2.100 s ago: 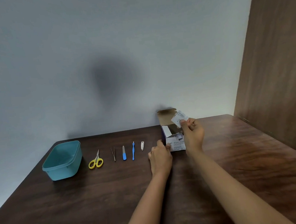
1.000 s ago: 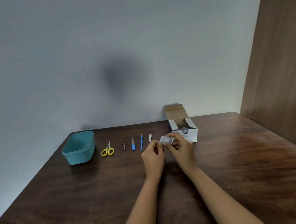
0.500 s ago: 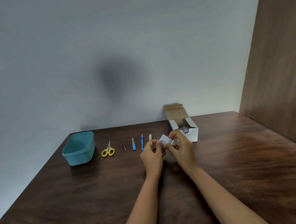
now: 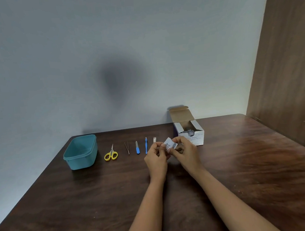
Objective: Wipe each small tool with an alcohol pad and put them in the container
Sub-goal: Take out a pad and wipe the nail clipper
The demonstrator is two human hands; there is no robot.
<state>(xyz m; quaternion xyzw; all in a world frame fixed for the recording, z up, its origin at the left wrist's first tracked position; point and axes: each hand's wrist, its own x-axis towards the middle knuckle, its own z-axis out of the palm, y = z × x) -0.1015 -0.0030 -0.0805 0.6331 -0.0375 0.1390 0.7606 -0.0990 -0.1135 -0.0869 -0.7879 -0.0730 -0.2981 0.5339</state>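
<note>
- Here, the left grip (image 4: pixel 156 159) and the right grip (image 4: pixel 186 153) both pinched a small white alcohol pad packet (image 4: pixel 170 145), held between them above the worktop (image 4: pixel 241 163), near the open pad box (image 4: pixel 191 134).
- Scissors (image 4: pixel 111 153), tweezers (image 4: pixel 127 147), nail file (image 4: pixel 137 147), blue-handled pick (image 4: pixel 146 145) and nail clipper (image 4: pixel 154 139) lay in a row on the worktop, each apart from the next.
- The teal container (image 4: pixel 80 153) stood just beyond the scissors, at the row's left end.
</note>
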